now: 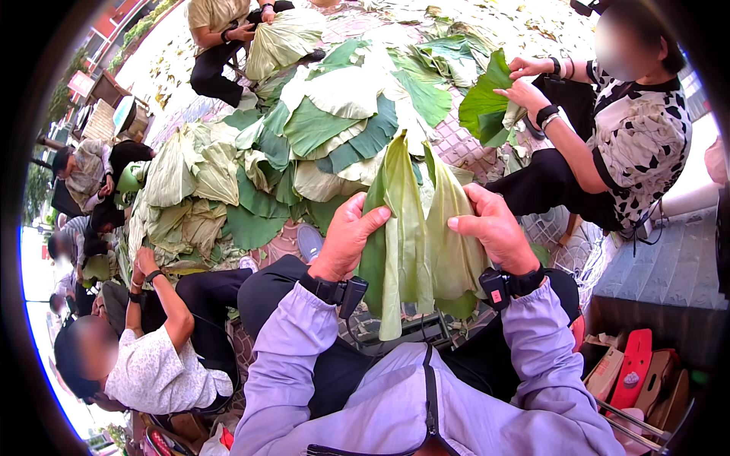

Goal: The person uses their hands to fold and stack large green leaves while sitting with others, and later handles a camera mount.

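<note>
Over my lap hangs a large lotus leaf (411, 251), pale green inside and darker along its left side, with long folds running down it. My left hand (346, 239) pinches its left side, thumb on the front and fingers behind. On the opposite side my right hand (498, 234) grips the leaf the same way, its thumb pointing inward. Between the two hands the leaf parts in a V at the top. Just beyond it lies a broad pile of lotus leaves (334, 121), some dark green, some pale, heaped flat over one another.
Co-workers sit around the pile: one at right holding a green leaf (487, 99), one at far left of centre with a pale leaf (285, 44), one at lower left (163, 357). A box of cardboard (604, 372) stands at my right. Brick paving (464, 144) shows between leaves.
</note>
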Demonstrator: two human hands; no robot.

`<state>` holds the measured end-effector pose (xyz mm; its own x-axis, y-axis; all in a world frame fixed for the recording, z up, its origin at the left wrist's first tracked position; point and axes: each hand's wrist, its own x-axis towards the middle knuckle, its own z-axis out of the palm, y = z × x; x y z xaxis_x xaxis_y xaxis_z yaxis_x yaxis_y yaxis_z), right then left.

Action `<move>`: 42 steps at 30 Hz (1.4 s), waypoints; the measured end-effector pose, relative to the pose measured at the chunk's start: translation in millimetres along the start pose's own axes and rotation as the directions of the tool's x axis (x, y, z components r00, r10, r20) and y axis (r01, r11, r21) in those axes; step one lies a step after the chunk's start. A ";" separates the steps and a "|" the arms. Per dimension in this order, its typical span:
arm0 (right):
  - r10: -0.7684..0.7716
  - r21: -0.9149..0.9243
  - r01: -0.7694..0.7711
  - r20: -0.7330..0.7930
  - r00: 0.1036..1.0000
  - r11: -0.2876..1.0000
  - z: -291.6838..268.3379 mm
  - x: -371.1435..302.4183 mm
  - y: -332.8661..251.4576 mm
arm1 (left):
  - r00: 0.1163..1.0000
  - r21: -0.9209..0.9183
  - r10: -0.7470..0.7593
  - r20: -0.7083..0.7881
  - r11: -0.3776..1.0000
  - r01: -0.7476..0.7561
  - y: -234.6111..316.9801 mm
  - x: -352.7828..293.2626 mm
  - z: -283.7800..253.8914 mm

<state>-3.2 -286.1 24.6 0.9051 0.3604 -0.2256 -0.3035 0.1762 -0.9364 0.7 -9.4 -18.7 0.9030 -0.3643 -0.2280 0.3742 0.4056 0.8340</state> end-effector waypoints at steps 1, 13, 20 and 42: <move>-0.014 -0.025 0.014 -0.001 1.000 1.000 -1.5 0.7 2.0 | 1.000 0.007 0.002 -0.003 1.000 -0.002 0.3 0.0 0.4; -0.182 -0.243 0.157 -0.082 0.980 0.957 2.1 4.8 12.7 | 0.997 0.111 0.065 -0.043 0.992 -0.060 -2.4 2.4 0.7; -0.174 -0.277 0.136 -0.118 0.978 0.951 -4.4 5.8 17.7 | 0.992 0.114 0.102 -0.069 0.989 -0.094 -1.5 2.8 3.1; -0.019 0.061 0.023 -0.056 0.998 0.998 3.9 -1.9 5.3 | 0.996 -0.086 -0.017 -0.085 0.996 0.009 -1.1 0.0 -2.6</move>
<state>-7.7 -282.3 21.0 0.9260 0.3051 -0.2222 -0.3006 0.2401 -0.9230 0.9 -7.7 -20.9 0.9113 -0.2983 -0.2840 0.3995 0.4730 0.7853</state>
